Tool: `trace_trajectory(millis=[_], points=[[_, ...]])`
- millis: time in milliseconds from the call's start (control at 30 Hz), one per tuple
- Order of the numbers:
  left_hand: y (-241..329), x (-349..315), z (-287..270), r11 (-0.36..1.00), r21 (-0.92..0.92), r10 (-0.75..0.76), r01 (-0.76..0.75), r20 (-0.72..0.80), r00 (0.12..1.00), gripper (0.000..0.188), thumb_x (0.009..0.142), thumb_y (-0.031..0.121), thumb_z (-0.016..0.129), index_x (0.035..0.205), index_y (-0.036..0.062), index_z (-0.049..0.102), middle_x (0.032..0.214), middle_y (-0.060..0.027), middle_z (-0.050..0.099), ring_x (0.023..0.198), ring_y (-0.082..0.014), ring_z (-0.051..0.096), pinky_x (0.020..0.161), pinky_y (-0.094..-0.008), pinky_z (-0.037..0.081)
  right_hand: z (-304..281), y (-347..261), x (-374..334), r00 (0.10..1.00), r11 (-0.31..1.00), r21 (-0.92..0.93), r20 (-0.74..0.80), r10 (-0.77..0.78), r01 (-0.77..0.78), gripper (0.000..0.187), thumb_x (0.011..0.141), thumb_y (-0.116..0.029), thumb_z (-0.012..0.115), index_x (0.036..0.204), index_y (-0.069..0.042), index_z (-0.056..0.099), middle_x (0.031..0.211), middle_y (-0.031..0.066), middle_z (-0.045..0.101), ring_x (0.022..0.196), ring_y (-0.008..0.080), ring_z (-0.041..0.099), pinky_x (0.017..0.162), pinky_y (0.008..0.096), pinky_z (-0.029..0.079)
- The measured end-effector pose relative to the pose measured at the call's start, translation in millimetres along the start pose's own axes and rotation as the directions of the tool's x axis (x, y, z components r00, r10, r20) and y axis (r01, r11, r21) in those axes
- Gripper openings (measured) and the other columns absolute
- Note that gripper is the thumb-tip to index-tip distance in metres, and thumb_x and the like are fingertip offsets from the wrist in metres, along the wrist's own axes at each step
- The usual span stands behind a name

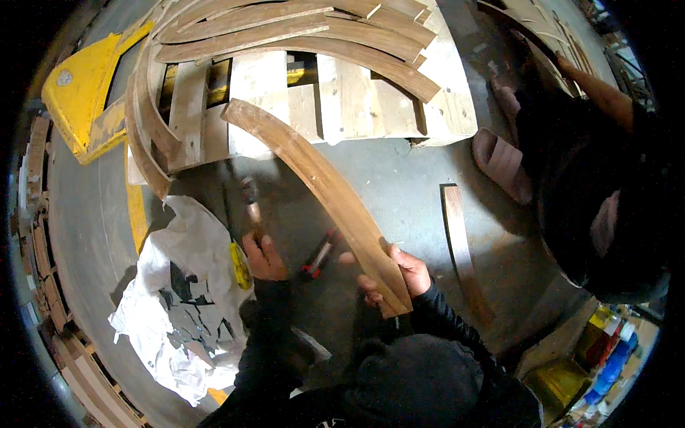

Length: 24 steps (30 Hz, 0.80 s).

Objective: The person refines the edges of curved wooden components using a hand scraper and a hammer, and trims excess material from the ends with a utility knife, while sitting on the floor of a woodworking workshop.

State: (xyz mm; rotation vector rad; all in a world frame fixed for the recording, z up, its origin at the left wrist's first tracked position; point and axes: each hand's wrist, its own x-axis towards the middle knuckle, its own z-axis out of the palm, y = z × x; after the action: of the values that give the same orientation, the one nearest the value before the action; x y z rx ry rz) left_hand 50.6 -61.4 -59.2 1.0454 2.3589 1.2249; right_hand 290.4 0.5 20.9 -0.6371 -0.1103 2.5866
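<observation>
My right hand (408, 274) is closed round the near end of a long curved wooden slat (325, 182). Its far end rises toward the pallet edge; whether it rests there I cannot tell. To the left, the fingers of my left hand (265, 258) are wrapped round a short wooden-handled tool (254, 214), its upper end blurred by motion. Between the hands a red and black hand tool (319, 255) lies on the floor. Beside my left hand, a yellow and black tool (240, 265) lies at the edge of a white sack (189, 228) scattered with dark scraps.
Ahead stands a wooden pallet (257, 78) stacked with curved slats (385, 57), a yellow metal frame (82, 107) at its left. Another curved slat (460, 242) lies on the floor at right. A person in dark clothes (592, 178) works close by, above bottles (610, 364) at lower right.
</observation>
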Motion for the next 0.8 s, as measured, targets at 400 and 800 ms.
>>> trace_trajectory(millis=[400, 800], points=[[91, 42, -39, 0.699, 0.181, 0.438, -0.691, 0.656, 0.615, 0.043, 0.084, 0.023, 0.056, 0.125, 0.0103, 0.047, 0.073, -0.0112, 0.053, 0.057, -0.0315, 0.056, 0.047, -0.0385, 0.045, -25, 20, 11, 0.976, 0.957, 0.188, 0.033, 0.217, -0.219, 0.060, 0.089, -0.057, 0.031, 0.131, -0.014, 0.034, 0.102, 0.0041, 0.050, 0.065, 0.0115, 0.041, 0.054, 0.0255, 0.039], [87, 57, -83, 0.603, 0.318, 0.417, -0.732, 0.657, 0.628, 0.055, 0.079, 0.017, 0.062, 0.130, 0.0152, 0.042, 0.069, -0.0109, 0.048, 0.052, -0.0295, 0.051, 0.043, -0.0385, 0.041, -24, 23, 14, 0.966, 0.934, 0.265, 0.155, 0.205, -0.240, 0.060, 0.089, -0.055, 0.034, 0.132, -0.013, 0.031, 0.103, 0.0044, 0.047, 0.064, 0.0114, 0.039, 0.053, 0.0262, 0.038]])
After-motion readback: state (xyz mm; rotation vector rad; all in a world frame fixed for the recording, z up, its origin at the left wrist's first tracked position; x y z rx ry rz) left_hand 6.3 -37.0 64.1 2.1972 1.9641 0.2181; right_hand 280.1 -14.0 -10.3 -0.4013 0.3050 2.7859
